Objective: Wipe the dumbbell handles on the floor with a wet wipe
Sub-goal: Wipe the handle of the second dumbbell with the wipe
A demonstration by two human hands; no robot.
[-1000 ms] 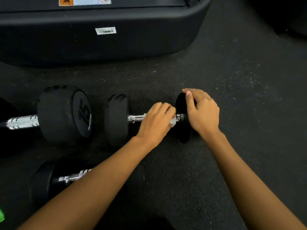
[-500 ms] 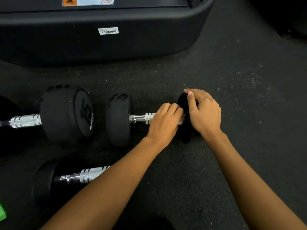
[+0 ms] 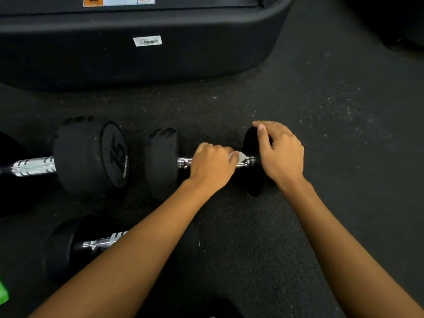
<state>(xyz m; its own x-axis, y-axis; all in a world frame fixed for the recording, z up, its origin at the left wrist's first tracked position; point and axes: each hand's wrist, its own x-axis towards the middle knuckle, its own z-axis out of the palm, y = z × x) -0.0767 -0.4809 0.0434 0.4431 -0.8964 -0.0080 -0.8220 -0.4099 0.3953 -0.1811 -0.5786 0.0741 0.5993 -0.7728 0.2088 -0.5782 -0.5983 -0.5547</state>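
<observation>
Head view: left hand (image 3: 212, 166) wraps the wet wipe (image 3: 237, 156) round the handle (image 3: 183, 162) of the middle dumbbell (image 3: 161, 161) on the floor (image 3: 321, 134), w/ wipe showing near its right end; right hand (image 3: 281, 152) curls over the right-end head (image 3: 253, 182), steadying it. Prob. mid-wipe on this one. The 15 dumbbell (image 3: 91, 154) & near dumbbell (image 3: 62, 246) lie left, untouched atm; can't tell if they're wiped.

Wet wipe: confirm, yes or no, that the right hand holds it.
No, the left hand grips the wet wipe on the handle; the right hand grips the dumbbell head.
</observation>
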